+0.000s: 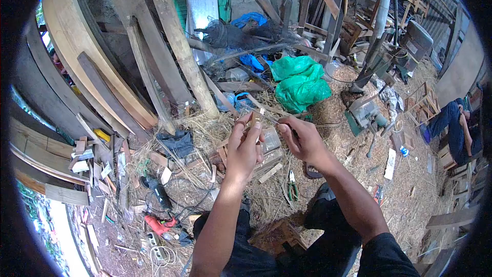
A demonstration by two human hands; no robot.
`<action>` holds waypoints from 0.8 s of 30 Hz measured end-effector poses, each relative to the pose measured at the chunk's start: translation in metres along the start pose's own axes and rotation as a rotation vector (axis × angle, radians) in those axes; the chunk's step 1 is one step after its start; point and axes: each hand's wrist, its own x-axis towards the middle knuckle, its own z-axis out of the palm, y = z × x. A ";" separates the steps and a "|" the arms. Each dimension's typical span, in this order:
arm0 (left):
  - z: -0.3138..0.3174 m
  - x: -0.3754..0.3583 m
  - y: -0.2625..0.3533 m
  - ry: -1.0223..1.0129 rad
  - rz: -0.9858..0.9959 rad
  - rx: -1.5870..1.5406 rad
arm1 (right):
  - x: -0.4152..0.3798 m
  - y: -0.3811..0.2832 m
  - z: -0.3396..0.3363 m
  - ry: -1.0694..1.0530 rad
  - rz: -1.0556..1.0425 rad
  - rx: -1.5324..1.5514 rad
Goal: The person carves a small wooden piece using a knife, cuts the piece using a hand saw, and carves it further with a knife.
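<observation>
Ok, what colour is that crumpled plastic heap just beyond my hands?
The plastic heap is bright green, best seen in the head view.

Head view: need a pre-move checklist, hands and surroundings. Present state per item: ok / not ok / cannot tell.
1. Left hand grips the small pale piece: ok, held in the fingers.
2. Right hand grips the thin tool: ok, pinched between thumb and fingers.
3. Thin tool's tip touching the piece: cannot tell, too small here.
4. Ground free of clutter: not ok, wood scraps and green-handled pliers lie on it.
5. Red power tool unplugged: cannot tell, cables tangle nearby.
6. Other person away from the hands: ok, at the right edge, well apart.
</observation>
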 end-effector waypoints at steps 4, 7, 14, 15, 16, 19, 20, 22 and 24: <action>0.005 0.000 -0.001 -0.021 -0.016 -0.013 | -0.003 0.009 -0.001 0.010 -0.027 -0.056; 0.002 0.001 0.001 -0.038 -0.012 0.002 | -0.003 0.013 0.002 0.032 -0.038 -0.068; 0.000 -0.003 -0.003 -0.088 -0.029 0.024 | 0.001 0.000 0.003 0.025 -0.068 -0.142; -0.002 -0.003 -0.004 -0.103 -0.060 -0.011 | 0.002 -0.004 0.000 -0.031 -0.023 -0.079; -0.004 -0.003 -0.004 -0.118 -0.088 -0.047 | 0.003 -0.007 -0.005 -0.088 0.020 -0.017; -0.004 -0.007 0.002 -0.188 -0.136 -0.124 | 0.003 -0.001 -0.008 -0.102 0.050 0.218; -0.002 -0.008 0.005 -0.216 -0.142 -0.149 | 0.003 0.001 -0.009 -0.083 0.040 0.300; -0.003 -0.008 0.008 -0.219 -0.172 -0.243 | -0.003 0.002 -0.009 -0.037 0.073 0.308; -0.003 -0.006 0.009 -0.191 -0.163 -0.280 | -0.004 -0.003 -0.010 0.003 0.075 0.270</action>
